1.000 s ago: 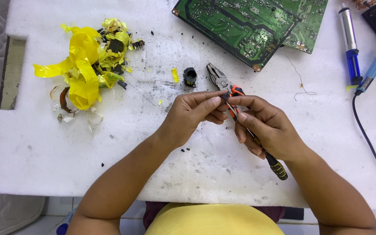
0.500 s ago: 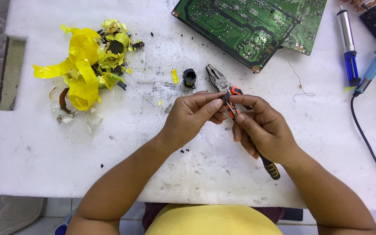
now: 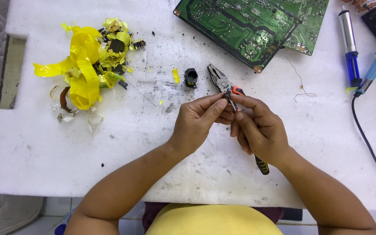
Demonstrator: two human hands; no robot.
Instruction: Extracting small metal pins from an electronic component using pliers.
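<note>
Centre of frame, above white foam tabletop: right hand gripping pliers by handles; left hand pinching small part at pliers, part itself hidden. Advice: keeping pinch close to jaws, squeezing gently. Black bobbin lying just left of jaws.

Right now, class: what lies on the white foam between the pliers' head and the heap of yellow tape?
In the head view, a small black bobbin-like part and a yellow scrap lie between the pliers and the yellow tape heap.
</note>
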